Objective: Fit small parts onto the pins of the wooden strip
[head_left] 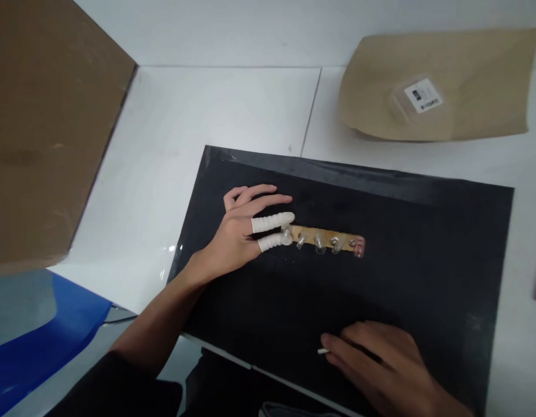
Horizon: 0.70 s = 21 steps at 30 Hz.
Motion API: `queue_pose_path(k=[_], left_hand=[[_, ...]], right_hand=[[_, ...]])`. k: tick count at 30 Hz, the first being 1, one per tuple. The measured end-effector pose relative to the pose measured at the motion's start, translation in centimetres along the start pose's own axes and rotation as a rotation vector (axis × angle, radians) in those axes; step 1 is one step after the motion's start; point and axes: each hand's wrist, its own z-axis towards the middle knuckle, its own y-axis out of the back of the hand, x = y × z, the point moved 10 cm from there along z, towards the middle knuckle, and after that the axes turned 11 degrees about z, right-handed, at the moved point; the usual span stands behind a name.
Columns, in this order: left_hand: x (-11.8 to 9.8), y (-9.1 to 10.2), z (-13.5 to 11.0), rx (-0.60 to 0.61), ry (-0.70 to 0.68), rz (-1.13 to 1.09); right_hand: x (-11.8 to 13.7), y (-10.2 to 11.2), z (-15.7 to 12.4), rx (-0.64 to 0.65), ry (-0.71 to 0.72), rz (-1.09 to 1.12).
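Nearest, a short white stick (323,350) is pinched in the closed fingertips of the right hand (372,359). Beyond, on a black mat (398,289), a tan strip (327,238) bearing clear plastic pieces is gripped at its left end by the left hand's (239,234) white-covered thumb and finger, almost together. Steadying seems in hand; a firm hold and careful aim appear called for. Farthest, brown paper (489,87) is seen
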Motion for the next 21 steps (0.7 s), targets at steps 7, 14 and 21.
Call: queue_pose_path(k=[7,14,21], left_hand=[[0.7,-0.3,-0.1,0.043,0.02,-0.021],[0.7,-0.9,0.0,0.093,0.026,0.03],[0.7,-1.4,0.3,0.152,0.056,0.023]], right_hand=[[0.5,0.8,1.5,-0.055,-0.008,-0.057],[0.6,-0.8,0.5,-0.053,0.063,-0.334],[1.6,1.7,0.7,-0.049,0.011,-0.56]])
